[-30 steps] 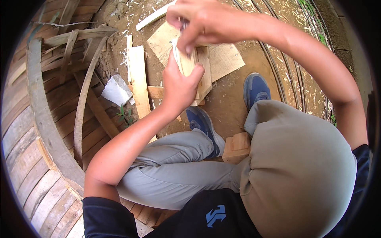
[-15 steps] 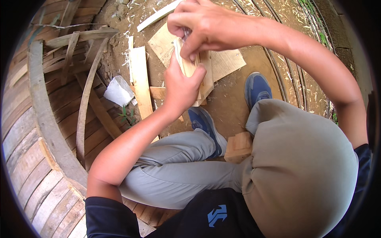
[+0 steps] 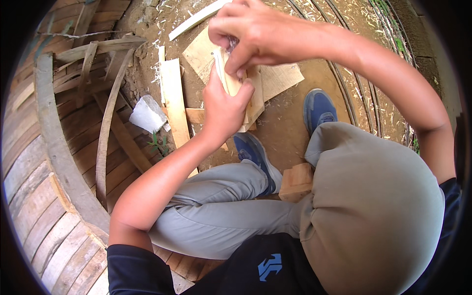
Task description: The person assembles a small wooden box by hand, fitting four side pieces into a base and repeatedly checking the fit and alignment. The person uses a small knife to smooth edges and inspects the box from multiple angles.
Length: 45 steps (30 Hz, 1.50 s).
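My left hand point(image 3: 223, 110) is closed round the near end of a narrow, pale piece of wood point(image 3: 233, 84), its thumb along the right side. Over the wood's far end curls my right hand point(image 3: 253, 37), with fingers bent and the thumb side pressed close to the piece. Something small and shiny shows in the right palm, too hidden to name. Beneath both hands lie flat wooden boards point(image 3: 282, 81), partly covered by the hands and the held piece.
On the left stands a curved wooden plank structure point(image 3: 49, 123). A white block point(image 3: 147, 114) lies beside a long wood strip point(image 3: 174, 98). Near my shoes point(image 3: 319, 105) sits a small wooden block point(image 3: 296, 182). Dark cables point(image 3: 344, 88) cross the shaving-strewn dirt at right.
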### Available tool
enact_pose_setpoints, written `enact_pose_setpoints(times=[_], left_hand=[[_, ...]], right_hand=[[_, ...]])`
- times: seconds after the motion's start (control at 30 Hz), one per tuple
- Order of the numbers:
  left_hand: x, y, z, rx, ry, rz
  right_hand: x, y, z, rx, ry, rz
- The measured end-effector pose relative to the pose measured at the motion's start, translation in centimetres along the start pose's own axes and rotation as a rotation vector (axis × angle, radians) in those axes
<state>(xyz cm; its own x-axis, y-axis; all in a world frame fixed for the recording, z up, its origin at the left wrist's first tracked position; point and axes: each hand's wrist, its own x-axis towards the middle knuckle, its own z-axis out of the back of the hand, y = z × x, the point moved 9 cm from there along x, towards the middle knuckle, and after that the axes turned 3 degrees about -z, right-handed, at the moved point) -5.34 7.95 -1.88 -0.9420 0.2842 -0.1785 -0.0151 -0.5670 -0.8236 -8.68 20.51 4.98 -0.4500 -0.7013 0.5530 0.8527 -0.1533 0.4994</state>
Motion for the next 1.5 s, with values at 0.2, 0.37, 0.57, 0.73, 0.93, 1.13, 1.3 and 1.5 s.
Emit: enact_pose_setpoints(times=[0.2, 0.37, 0.57, 0.73, 0.93, 1.13, 1.3, 1.5], left_hand=[[0.1, -0.1, -0.6, -0.038, 0.025, 0.022], [0.0, 0.3, -0.5, -0.031, 0.003, -0.003], [0.1, 0.3, -0.6, -0.034, 0.008, -0.013], [-0.2, -0.4, -0.2, 0.002, 0.001, -0.021], [0.4, -0.3, -0.2, -0.020, -0.088, -0.123], [-0.4, -0.9, 0.9, 0.158, -0.054, -0.216], [-0.8, -1.2, 0.8, 0.150, -0.118, -0.289], [-0.8, -0.6, 0.8, 0.109, -0.092, -0.310]], right_hand=[[-0.3, -0.8, 0.1, -0.038, 0.004, -0.003], [-0.5, -3.4, 1.3, 0.000, -0.079, -0.124], [-0.2, -2.7, 1.1, -0.038, -0.057, -0.068], [0.1, -0.3, -0.6, -0.103, 0.013, -0.019], [-4.1, -8.8, 9.5, -0.287, -0.386, -0.406], [-7.6, -9.3, 7.8, -0.099, -0.429, -0.603], [-10.4, -9.4, 6.4, -0.024, -0.419, -0.746], [-10.0, -8.7, 5.6, 0.039, -0.409, -0.677]])
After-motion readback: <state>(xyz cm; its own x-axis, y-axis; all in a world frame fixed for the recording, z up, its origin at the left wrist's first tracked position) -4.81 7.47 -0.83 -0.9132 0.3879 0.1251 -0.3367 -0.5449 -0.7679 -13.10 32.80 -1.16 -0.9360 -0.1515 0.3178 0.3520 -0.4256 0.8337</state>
